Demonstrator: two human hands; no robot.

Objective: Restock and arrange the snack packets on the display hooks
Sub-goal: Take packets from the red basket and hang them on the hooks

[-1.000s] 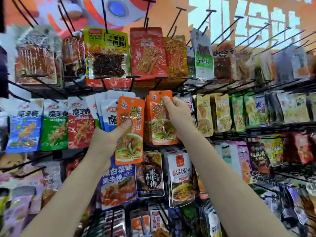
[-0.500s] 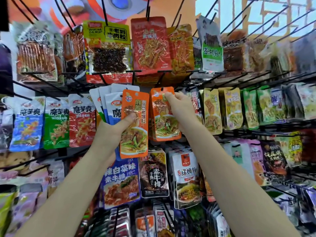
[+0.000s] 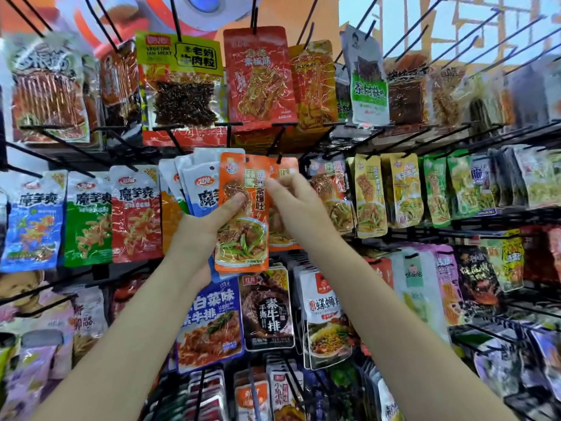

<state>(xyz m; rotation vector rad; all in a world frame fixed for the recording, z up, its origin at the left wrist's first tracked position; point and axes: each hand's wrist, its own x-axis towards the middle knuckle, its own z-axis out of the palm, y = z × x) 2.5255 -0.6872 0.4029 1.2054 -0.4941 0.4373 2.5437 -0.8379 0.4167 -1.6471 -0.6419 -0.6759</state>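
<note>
My left hand [image 3: 202, 229] grips an orange snack packet [image 3: 243, 238], thumb across its front, and holds it up in front of the middle row of hooks. Fanned behind that packet in the same hand are several white-and-blue packets [image 3: 198, 183]. My right hand [image 3: 296, 205] pinches the right edge of the orange packet near its top. Just behind it hangs a matching orange packet [image 3: 283, 170] on a black hook [image 3: 277, 144], mostly hidden by my right hand.
Black wire hooks stick out toward me in every row. Blue, green and red packets [image 3: 85, 217] hang to the left, yellow and green ones [image 3: 400, 189] to the right. Larger red and yellow bags [image 3: 258, 77] fill the top row, dark packets [image 3: 268, 311] the row below.
My left hand has carried the orange packet right and up until it overlaps the hanging one. My right hand left the hanging packet and now pinches the held packet's edge.
</note>
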